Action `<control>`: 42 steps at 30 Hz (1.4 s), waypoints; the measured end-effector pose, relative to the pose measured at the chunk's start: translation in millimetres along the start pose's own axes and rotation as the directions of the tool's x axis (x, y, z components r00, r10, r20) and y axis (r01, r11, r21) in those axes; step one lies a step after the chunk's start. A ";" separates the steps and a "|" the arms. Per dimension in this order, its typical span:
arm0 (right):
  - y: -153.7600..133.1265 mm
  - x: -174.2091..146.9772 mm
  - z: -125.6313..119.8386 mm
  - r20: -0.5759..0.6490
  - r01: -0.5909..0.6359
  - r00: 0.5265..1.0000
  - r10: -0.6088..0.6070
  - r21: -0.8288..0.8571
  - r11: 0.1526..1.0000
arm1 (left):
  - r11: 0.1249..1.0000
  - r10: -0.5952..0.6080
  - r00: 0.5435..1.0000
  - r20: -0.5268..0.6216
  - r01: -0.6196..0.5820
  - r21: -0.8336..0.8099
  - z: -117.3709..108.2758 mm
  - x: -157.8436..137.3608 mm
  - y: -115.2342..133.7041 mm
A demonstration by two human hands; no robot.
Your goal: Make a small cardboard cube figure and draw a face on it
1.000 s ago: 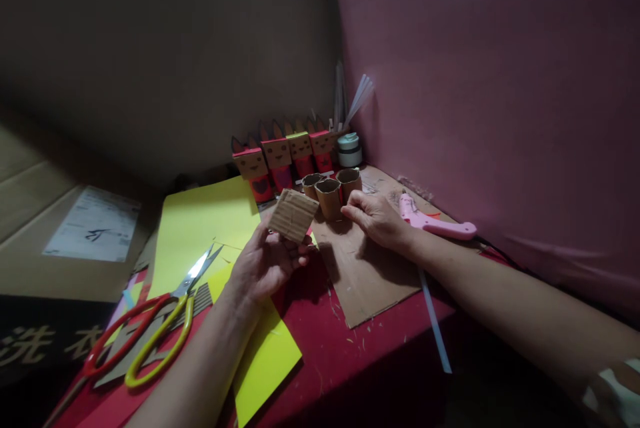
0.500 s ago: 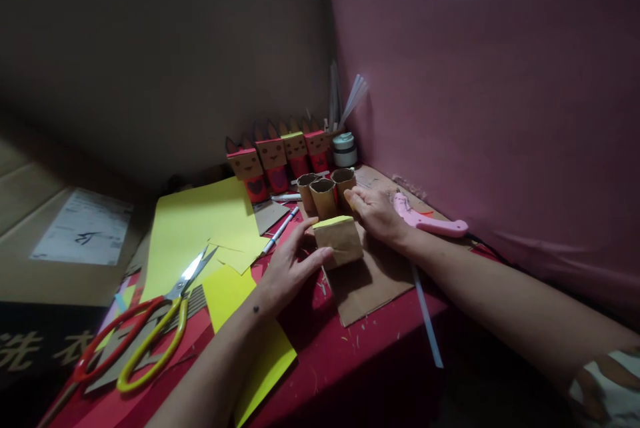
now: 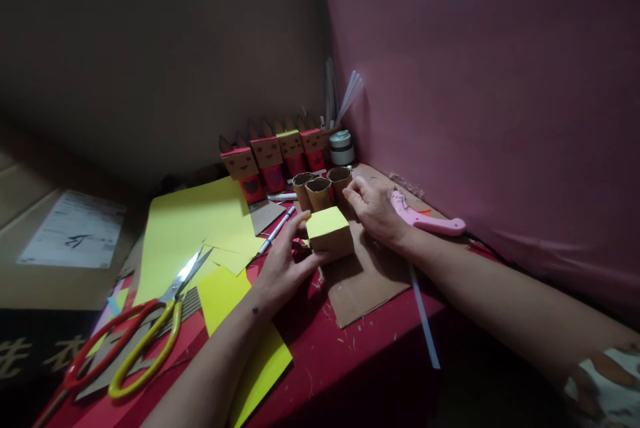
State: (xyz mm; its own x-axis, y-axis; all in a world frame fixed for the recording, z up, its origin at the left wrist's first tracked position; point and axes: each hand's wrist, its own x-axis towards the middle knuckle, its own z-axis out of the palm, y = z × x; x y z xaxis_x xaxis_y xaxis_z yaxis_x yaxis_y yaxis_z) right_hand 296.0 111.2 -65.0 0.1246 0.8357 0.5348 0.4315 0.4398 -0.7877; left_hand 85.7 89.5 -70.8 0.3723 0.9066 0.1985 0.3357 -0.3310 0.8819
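Note:
My left hand [image 3: 283, 267] grips the left side of a small cardboard box [image 3: 329, 231] between thumb and fingers. The box has a yellow paper top that faces up, and it is held over a flat piece of brown cardboard [image 3: 363, 289]. Right of the box, my right hand [image 3: 376, 216] is closed with its fingertips pinched together; what they hold, if anything, is hidden. Just behind the box stand three open cardboard tubes [image 3: 319, 195], upright and close together. The right hand is nearest the rightmost tube.
Several box-headed cardboard figures [image 3: 267, 151] stand at the back beside a lidded jar [image 3: 341, 148]. A pink glue gun [image 3: 425, 220] lies at right, a glue stick [image 3: 425, 321] in front. At left are scissors [image 3: 173, 321], yellow paper [image 3: 195, 228] and a marker [image 3: 276, 231].
The box has tipped in my left hand, so its yellow top now shows fully. My right hand stays pinched and has barely moved. The whole view has shifted slightly.

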 end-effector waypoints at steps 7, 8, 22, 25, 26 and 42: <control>1.4 -0.1 0.4 0.004 -0.013 1.000 0.013 0.027 1.000 | 0.998 0.052 0.998 0.041 -0.053 0.019 4.1 0.0 -7.9; 2.3 0.1 0.3 -0.005 -0.014 1.000 0.014 0.032 0.999 | 0.998 0.054 0.997 0.045 -0.055 0.020 4.4 -0.6 -8.0; 5.3 -0.6 3.1 0.016 -0.041 0.999 0.039 0.124 0.991 | 1.000 -0.001 0.992 0.126 0.003 -0.012 -5.9 -5.4 2.4; 3.7 -1.9 1.9 0.016 -0.042 0.999 0.040 0.128 0.991 | 0.992 -0.064 0.983 0.171 0.081 -0.098 -13.4 -6.3 4.0; 3.8 -2.4 1.4 0.012 -0.042 0.999 0.041 0.131 0.990 | 0.989 -0.077 0.982 0.174 0.098 -0.114 -14.5 -6.3 3.8; -25.9 -7.9 -18.5 0.097 -0.182 0.983 0.154 0.494 0.850 | 0.995 0.042 0.947 -0.320 -0.069 -0.076 -21.5 -11.5 12.4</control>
State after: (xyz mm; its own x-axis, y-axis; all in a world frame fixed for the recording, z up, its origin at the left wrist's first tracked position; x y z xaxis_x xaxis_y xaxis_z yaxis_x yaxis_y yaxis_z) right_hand 300.3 87.2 -43.2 0.1025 0.9215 0.3746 -0.0971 0.3840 -0.9182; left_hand 66.9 80.6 -52.9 0.0897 0.9280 0.3615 0.2427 -0.3724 0.8958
